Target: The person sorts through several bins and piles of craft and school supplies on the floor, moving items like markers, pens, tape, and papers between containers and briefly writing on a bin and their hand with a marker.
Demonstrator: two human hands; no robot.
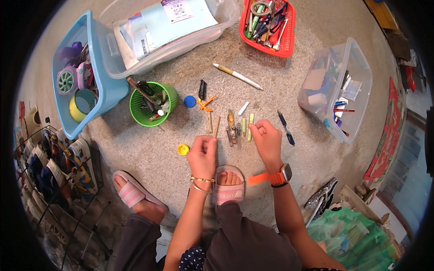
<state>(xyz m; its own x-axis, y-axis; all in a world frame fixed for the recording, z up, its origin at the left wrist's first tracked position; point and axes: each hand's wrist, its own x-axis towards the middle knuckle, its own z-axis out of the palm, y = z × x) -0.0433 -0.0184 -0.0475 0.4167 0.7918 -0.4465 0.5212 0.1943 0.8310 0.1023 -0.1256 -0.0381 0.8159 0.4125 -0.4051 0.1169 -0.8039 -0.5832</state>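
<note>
My left hand has its thumb and fingertips closed on the lower end of a thin brown stick. A similar brown stick lies just left of it on the concrete floor. My right hand pinches a pale green piece at its middle. Beside that lie a shorter green piece, a white cap-like piece, an amber-coloured pen-like tube, a clear pen cap and a slim dark piece. A yellow bottle cap rests left of my left hand.
Around stand a green basket, red basket, blue bin and clear boxes. A white-gold pen, dark pen, blue cap, black clip and orange pieces lie on the floor.
</note>
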